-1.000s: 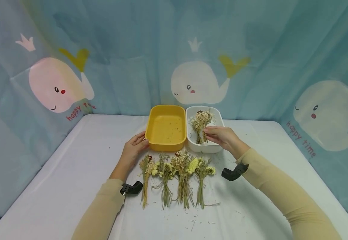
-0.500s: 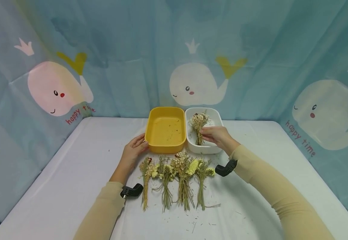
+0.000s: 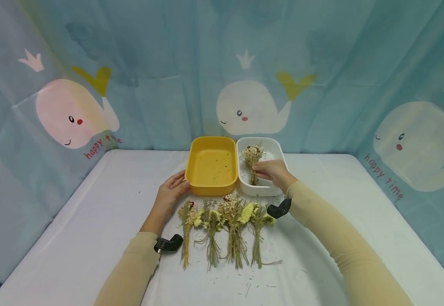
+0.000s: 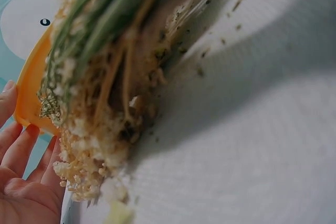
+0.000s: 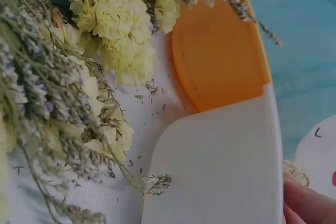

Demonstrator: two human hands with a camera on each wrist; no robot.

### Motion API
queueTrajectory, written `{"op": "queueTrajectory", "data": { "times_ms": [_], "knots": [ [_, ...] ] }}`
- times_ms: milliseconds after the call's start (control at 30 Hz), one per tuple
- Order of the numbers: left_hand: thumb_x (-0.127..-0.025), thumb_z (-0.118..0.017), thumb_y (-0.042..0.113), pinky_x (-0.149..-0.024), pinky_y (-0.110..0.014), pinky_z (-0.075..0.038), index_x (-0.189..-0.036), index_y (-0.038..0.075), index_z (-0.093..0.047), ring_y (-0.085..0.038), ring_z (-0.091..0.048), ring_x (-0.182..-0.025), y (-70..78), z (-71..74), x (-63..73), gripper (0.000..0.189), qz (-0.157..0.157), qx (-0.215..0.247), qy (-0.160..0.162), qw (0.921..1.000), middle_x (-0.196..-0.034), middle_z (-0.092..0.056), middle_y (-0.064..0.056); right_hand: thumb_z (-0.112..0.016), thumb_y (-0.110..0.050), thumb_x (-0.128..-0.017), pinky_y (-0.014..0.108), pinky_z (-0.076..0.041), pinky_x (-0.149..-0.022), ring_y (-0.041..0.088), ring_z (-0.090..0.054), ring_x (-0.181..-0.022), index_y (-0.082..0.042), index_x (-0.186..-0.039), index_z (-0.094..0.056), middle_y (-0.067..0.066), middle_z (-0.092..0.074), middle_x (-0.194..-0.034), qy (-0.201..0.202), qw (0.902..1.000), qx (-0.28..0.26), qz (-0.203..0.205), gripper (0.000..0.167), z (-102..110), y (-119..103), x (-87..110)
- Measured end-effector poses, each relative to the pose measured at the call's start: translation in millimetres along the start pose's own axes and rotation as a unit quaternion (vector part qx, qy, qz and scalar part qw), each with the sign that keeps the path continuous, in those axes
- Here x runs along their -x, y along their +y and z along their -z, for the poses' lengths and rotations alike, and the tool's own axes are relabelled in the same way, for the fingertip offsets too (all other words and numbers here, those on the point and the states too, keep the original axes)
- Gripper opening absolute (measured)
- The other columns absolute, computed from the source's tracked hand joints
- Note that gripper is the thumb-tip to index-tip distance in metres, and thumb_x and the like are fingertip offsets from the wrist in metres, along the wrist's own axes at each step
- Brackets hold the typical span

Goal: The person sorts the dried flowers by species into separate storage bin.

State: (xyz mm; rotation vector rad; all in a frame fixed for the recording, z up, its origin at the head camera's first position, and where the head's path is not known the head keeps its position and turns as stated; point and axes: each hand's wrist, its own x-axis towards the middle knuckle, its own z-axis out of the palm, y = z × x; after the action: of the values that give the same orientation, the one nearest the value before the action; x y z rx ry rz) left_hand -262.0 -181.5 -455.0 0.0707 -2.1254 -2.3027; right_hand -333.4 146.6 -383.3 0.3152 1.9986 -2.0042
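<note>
I am remotely watching the right hand pinching a dried-flower bunch inside the white tub, its stems likely risking breakage under harder squeezing, the left hand resting relaxed against the yellow tub.

Reads "happy time" in red lettering on the blue curtain, right; repeats, partly creased, at left.

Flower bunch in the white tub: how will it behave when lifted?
The flower bunch is probably light: its stems look thin and dry. Likely fragile, since crumbs litter the table near similar bunches. Possibly top-heavy too, with bushy heads above narrow stems.
</note>
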Motion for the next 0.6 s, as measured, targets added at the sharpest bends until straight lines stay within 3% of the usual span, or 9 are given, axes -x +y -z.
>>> {"op": "queueTrajectory", "data": {
  "times_ms": [367, 600],
  "knots": [
    [-0.099, -0.062, 0.012, -0.096, -0.017, -0.056, -0.153, 0.01, -0.039, -0.028, -0.046, -0.141, -0.4, -1.6, 0.4, 0.06, -0.006, 0.007, -0.006, 0.9999, -0.158, -0.041, -0.012, -0.07, 0.004, -0.089, 0.02, -0.063, -0.071, 0.007, -0.068, -0.059, 0.007, -0.128, -0.061, -0.004, -0.068, -0.073, 0.043, 0.9982, 0.026, -0.032, 0.041, -5.7, 10.4, -14.4],
    [-0.098, -0.063, 0.012, -0.098, -0.018, -0.055, -0.154, 0.009, -0.038, -0.028, -0.044, -0.143, 0.3, -0.6, -0.4, 0.061, -0.01, 0.015, -0.011, 0.9998, -0.158, -0.04, -0.012, -0.07, 0.003, -0.089, 0.021, -0.063, -0.071, 0.008, -0.068, -0.059, 0.009, -0.128, -0.06, -0.002, -0.066, -0.071, 0.04, 0.9979, 0.044, -0.027, 0.041, -7.2, 12.7, -16.8]
  ]
}}
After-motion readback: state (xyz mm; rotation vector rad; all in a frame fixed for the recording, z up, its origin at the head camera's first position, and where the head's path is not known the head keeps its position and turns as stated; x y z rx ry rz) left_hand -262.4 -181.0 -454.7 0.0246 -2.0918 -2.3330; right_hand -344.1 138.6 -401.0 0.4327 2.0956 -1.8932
